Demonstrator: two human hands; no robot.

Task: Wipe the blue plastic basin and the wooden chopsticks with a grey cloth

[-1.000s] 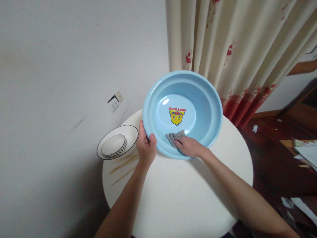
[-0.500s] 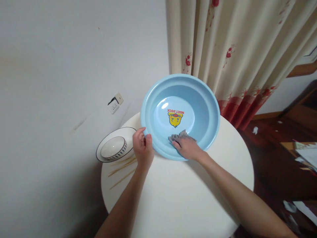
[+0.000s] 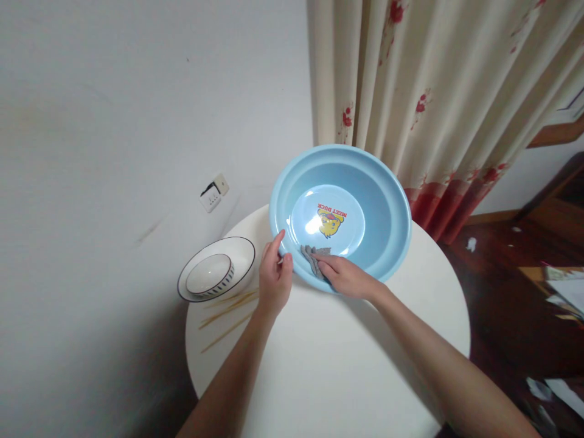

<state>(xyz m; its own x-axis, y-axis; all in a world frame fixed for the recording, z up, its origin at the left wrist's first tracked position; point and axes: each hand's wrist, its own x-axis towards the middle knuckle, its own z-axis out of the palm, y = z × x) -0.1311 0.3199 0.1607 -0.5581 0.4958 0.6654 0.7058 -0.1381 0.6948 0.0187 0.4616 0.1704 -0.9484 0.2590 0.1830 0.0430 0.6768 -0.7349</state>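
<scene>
A light blue plastic basin (image 3: 371, 207) with a yellow duck print inside is tilted toward me over the white round table (image 3: 314, 365). At its near left side, my left hand (image 3: 275, 277) grips the rim, thumb on the near side and fingers partly behind the edge. My right hand (image 3: 347, 275) is closed on a grey cloth (image 3: 314, 261) and presses it against the inner wall near the front rim. The basin's underside is hidden.
Left on the table, a small white bowl (image 3: 210, 272) sits in a larger white dish (image 3: 244, 255). Several chopsticks (image 3: 225, 334) lie beside them. Behind are a wall with a socket (image 3: 210, 198) and a floral curtain (image 3: 387, 73). Papers (image 3: 566, 292) lie at the right.
The basin has shifted slightly right and turned a little, so its duck print is more slanted. My right hand has moved the cloth left along the inner wall. My left hand has followed the rim rightward.
</scene>
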